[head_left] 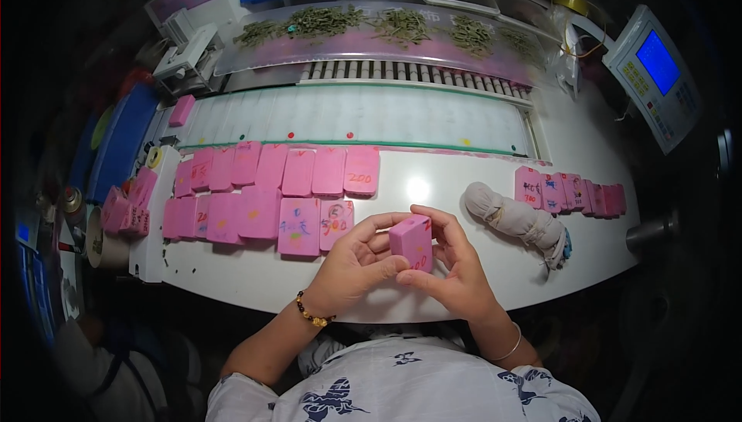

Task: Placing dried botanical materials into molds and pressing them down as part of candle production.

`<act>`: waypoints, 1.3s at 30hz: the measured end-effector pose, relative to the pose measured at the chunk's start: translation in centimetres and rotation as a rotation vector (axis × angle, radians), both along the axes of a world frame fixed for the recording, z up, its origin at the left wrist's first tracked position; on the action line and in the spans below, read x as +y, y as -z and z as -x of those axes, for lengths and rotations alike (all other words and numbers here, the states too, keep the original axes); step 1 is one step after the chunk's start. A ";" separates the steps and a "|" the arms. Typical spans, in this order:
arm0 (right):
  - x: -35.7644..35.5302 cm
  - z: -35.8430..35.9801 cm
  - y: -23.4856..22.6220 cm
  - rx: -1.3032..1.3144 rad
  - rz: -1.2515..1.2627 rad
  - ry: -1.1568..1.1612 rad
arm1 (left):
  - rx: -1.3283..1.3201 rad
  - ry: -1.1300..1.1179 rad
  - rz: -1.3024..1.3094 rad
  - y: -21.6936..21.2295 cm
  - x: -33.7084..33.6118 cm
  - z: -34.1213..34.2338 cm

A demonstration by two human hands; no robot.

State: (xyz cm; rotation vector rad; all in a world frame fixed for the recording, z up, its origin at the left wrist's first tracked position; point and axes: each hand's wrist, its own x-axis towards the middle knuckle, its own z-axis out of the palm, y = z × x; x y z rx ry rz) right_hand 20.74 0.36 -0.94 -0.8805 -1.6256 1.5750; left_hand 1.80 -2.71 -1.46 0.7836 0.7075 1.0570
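Observation:
Between my two hands, above the near edge of the white table, a pink block with red handwriting is held upright. My left hand grips its left side, thumb across the lower front. From the right, my right hand closes on the same block, fingers around its far side and thumb low in front. Just beyond my left hand stand two rows of similar pink blocks, many marked in colored ink. A bundle of pale cloth lies on the table to the right of my right hand.
Another line of pink blocks sits at the right. Behind runs a long white panel with green edges, then a roller strip and a clear tray of dried green plant pieces. A keypad display rises at far right.

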 end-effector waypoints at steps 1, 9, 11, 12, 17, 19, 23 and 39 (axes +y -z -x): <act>-0.1 0.2 -0.1 -0.002 0.018 0.007 | 0.003 -0.013 0.001 0.0 -0.1 0.1; -0.3 1.1 -0.4 -0.276 -0.394 -0.018 | 0.146 -0.020 0.027 -0.2 -0.8 1.1; -0.3 1.1 -0.6 -0.280 -0.385 -0.011 | 0.136 -0.018 0.013 -0.2 -0.7 1.3; -0.2 1.0 -0.7 -0.285 -0.378 -0.020 | 0.124 -0.013 -0.003 -0.2 -0.7 1.3; 0.8 0.0 -1.6 -0.179 -0.238 -0.135 | 0.134 0.007 -0.050 -0.4 -0.5 1.3; 1.0 -0.3 -1.4 0.050 -0.083 -0.154 | 0.129 0.016 -0.101 -0.2 -0.4 1.2; 0.4 0.4 -1.5 -0.103 -0.366 -0.097 | 0.525 -0.020 -0.358 -0.9 -0.1 0.7; 1.5 -1.1 -1.0 0.069 -0.149 0.026 | 0.144 -0.113 -0.124 -1.4 1.2 1.6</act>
